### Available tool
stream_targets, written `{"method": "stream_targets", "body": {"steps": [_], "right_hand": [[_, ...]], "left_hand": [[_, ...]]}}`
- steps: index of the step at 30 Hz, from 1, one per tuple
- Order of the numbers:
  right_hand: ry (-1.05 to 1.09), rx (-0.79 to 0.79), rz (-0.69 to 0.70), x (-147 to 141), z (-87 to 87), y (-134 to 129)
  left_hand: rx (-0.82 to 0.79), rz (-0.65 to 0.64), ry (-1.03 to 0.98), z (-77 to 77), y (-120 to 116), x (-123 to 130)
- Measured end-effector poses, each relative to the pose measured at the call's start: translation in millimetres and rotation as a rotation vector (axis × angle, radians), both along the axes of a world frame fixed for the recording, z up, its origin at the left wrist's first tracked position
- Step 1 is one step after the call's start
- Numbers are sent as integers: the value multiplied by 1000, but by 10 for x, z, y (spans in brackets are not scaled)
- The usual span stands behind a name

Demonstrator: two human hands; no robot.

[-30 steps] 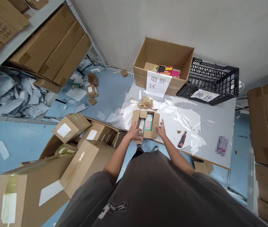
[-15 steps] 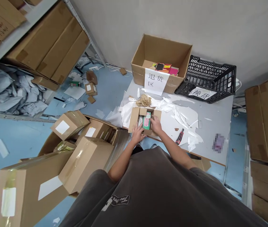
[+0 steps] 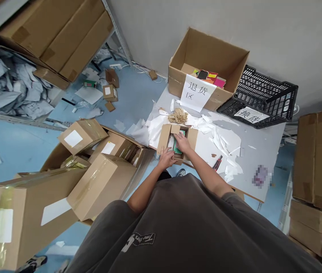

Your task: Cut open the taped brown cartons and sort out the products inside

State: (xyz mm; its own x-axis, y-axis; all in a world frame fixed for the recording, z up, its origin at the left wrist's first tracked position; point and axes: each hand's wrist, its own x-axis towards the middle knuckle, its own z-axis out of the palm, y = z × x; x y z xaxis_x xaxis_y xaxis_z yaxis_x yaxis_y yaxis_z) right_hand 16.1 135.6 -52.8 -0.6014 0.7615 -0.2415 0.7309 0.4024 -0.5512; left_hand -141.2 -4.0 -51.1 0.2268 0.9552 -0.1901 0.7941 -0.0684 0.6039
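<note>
A small open cardboard box (image 3: 163, 138) stands at the table's front left edge with its flaps spread. Inside it lies a green packet (image 3: 178, 150), partly covered by my right hand (image 3: 182, 143), which reaches into the box from the right with its fingers over the packet. My left hand (image 3: 167, 158) rests at the box's near left edge, fingers apart. Some clear or whitish material shows beside the packet. Crumpled brown paper (image 3: 178, 116) lies just behind the box.
A large carton (image 3: 206, 49) with a paper sign and a black crate (image 3: 266, 91) stand at the table's back. A red and black cutter (image 3: 217, 163) and torn white paper (image 3: 220, 140) lie at the right. Taped boxes (image 3: 104, 182) fill the left.
My right hand has moved over the green packet and now covers its upper part. My left hand has shifted slightly at the box's edge. The whole view has turned a little.
</note>
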Motion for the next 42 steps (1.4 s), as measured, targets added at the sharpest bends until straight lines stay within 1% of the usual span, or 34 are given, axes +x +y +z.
{"method": "stream_targets", "body": {"steps": [2, 4, 8, 10, 11, 13, 14, 16, 17, 19, 21, 23, 25, 28, 31, 33, 35, 39, 42], "right_hand": [[26, 65, -56, -10, 21, 116], [25, 108, -92, -10, 36, 272], [-72, 71, -119, -106, -11, 631], [-112, 52, -176, -183, -42, 741], [-119, 54, -215, -214, -45, 754], [-100, 95, -297, -248, -16, 681], [-85, 126, -326, -252, 12, 595], [-72, 174, -337, -253, 68, 354], [-90, 160, -301, -258, 83, 219], [-201, 54, -246, -296, 70, -12], [-337, -71, -268, -378, -4, -134], [-433, -161, -327, -493, -115, -134], [-462, -200, -374, -621, -233, -67], [-420, -185, -397, -779, -377, 20], [-326, -144, -448, -850, -434, 27], [-246, -123, -500, -859, -404, 10], [-186, -102, -533, -859, -315, -5], [-145, -46, -567, -885, -23, -15], [-75, 9, -593, -906, 221, 15]], "left_hand": [[12, 47, 0, -26, -16, -4], [6, 37, -3, -53, -29, -12], [1, -14, -9, -104, -33, 5], [17, -13, 1, -118, -16, 27], [24, -14, 9, -120, -4, 36], [31, -14, 27, -117, 26, 43], [34, -12, 35, -112, 43, 41], [47, -4, 43, -103, 77, 29], [60, 5, 42, -100, 93, 23], [89, 26, 37, -103, 120, 19], [108, 44, 33, -114, 139, 24], [118, 57, 33, -129, 150, 19], [125, 62, 30, -143, 157, -16], [122, 71, 20, -147, 175, -131], [98, 70, 2, -129, 210, -261], [83, 70, -19, -110, 238, -322], [78, 70, -33, -94, 269, -359], [104, 60, -6, -87, 324, -408], [127, 77, 30, -95, 337, -475]]}}
